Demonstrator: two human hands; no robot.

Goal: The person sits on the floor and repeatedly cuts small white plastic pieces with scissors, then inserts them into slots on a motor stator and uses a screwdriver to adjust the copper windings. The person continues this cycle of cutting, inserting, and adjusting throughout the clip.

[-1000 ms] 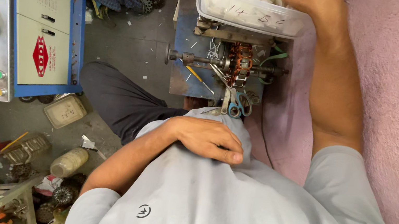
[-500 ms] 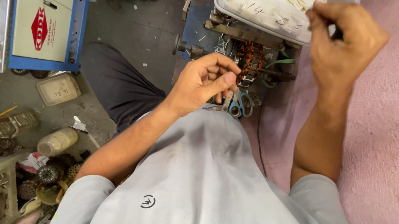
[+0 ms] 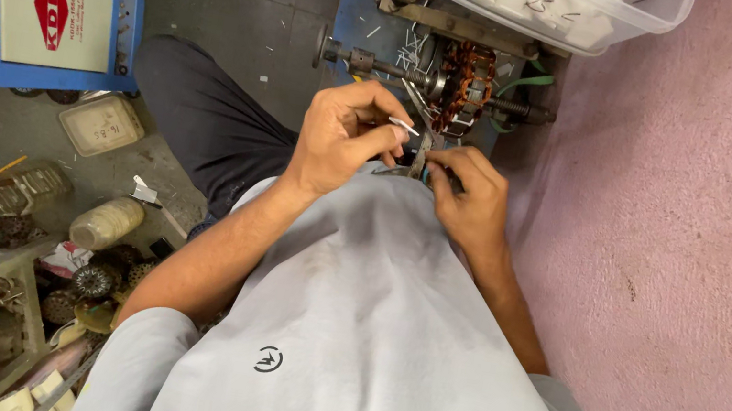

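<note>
A thin white strip (image 3: 404, 126) is pinched between thumb and forefinger of the left hand (image 3: 345, 135), while scissors (image 3: 418, 141) are gripped in the closed right hand (image 3: 472, 197) – both held just before the copper-wound armature (image 3: 463, 85) on its shaft, beneath a clear plastic tub (image 3: 550, 6)

The armature (image 3: 467, 87) shows coppery, shiny windings on a dull grey metal shaft (image 3: 377, 64). The tub (image 3: 550, 6) above it is cloudy translucent plastic. The wall (image 3: 700, 236) looks rough, matt pink plaster. The shirt (image 3: 366, 331) is soft matt cloth.
</note>
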